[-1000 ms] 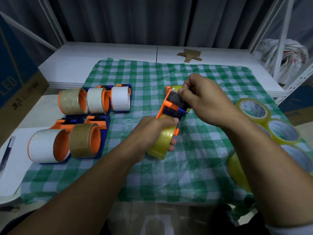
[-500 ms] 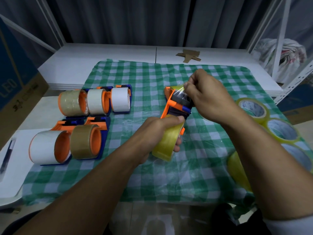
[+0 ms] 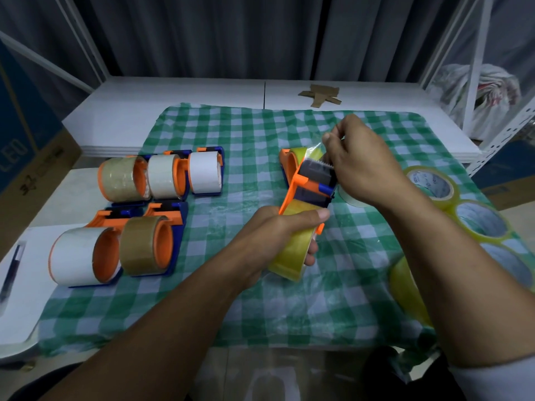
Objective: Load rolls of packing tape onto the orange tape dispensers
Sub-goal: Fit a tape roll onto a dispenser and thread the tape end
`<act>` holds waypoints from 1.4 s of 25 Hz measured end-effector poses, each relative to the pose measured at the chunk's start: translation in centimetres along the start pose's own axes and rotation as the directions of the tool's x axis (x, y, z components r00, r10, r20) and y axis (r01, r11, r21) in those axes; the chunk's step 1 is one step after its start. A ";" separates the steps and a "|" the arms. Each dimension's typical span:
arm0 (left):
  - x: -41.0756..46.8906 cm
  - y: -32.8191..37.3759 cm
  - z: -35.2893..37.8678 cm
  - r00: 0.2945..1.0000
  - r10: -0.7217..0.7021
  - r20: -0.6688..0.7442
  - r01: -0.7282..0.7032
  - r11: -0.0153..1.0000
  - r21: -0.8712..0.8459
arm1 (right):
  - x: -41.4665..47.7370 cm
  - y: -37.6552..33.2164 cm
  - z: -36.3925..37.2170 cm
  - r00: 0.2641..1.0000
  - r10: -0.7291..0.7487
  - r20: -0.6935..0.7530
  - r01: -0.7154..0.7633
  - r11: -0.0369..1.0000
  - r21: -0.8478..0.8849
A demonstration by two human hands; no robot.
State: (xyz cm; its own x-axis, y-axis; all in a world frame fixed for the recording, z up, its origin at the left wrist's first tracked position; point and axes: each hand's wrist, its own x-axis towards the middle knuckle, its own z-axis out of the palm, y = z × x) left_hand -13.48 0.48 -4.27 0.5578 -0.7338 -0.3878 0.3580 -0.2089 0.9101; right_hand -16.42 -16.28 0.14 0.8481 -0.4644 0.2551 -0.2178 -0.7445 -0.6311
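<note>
**Tape end pinched at the cutter**

The left hand (image 3: 278, 235) is wrapped round the yellow roll (image 3: 292, 253) seated on the orange dispenser (image 3: 307, 183). Its thumb lies across the top and its fingers curl underneath, a firm, closed grip. The tool is held up off the green checked cloth (image 3: 246, 140), just right of the cloth's middle, with its dark cutter end pointing away from the person.

The right hand (image 3: 359, 166) is up at that cutter end, fingertips closed in a tight pinch on the clear tape end (image 3: 317, 149). The film rises from the serrated blade to the fingers.

Just behind the held tool, a second dispenser (image 3: 289, 162) sits on the cloth with a yellowish roll on it, partly hidden.

On the left are five loaded dispensers. A back row of three (image 3: 162, 176) stands side by side, and a front pair (image 3: 115, 250) sits nearer the person. They carry white, clear and brown tape.

At the right edge of the cloth, spare yellow rolls (image 3: 431, 186) lie flat and touching, partly behind the right forearm.

Cardboard scraps (image 3: 320, 95) lie on the white surface (image 3: 173, 105) beyond the cloth, and a pen (image 3: 11, 270) rests at the far left.
</note>
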 end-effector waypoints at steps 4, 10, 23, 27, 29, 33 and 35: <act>0.3 -0.5 0.0 0.999 0.008 0.034 -0.008 1.000 -0.004 | 0.2 -0.2 -0.4 0.999 0.036 -0.010 -0.036 0.999 0.037; 0.3 -1.0 -0.1 0.998 0.009 0.063 -0.006 0.999 -0.054 | 0.1 -0.2 -0.5 0.995 0.098 -0.014 -0.096 0.989 0.111; 0.3 -0.3 -1.0 0.998 0.024 -0.061 -0.029 0.997 -0.072 | 0.3 -0.5 -0.7 0.989 0.135 0.062 -0.148 0.897 0.417; -0.2 0.2 -1.0 0.994 -0.011 -0.111 0.002 0.997 -0.078 | 0.2 -0.9 -0.7 0.992 0.104 0.068 -0.124 0.889 0.441; -0.1 0.2 -1.0 0.986 -0.023 -0.164 0.008 0.995 -0.096 | -0.1 -1.2 -0.6 0.993 0.078 0.088 -0.109 0.893 0.437; -0.3 0.3 -1.0 0.962 0.047 -0.269 -0.084 0.988 -0.127 | -0.4 -1.7 -0.4 0.988 0.024 0.150 -0.086 0.900 0.427; -0.5 0.6 -1.1 0.967 0.104 -0.235 -0.138 0.982 -0.132 | -0.5 -1.8 -0.2 0.985 -0.006 0.171 -0.068 0.905 0.419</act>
State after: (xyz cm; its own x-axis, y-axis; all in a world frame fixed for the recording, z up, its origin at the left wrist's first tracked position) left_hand -12.73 1.43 -3.64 0.7520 -0.5793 -0.3144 0.3733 -0.0187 0.9275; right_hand -16.61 -14.83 1.31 0.9195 -0.3712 0.1294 -0.0522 -0.4415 -0.8957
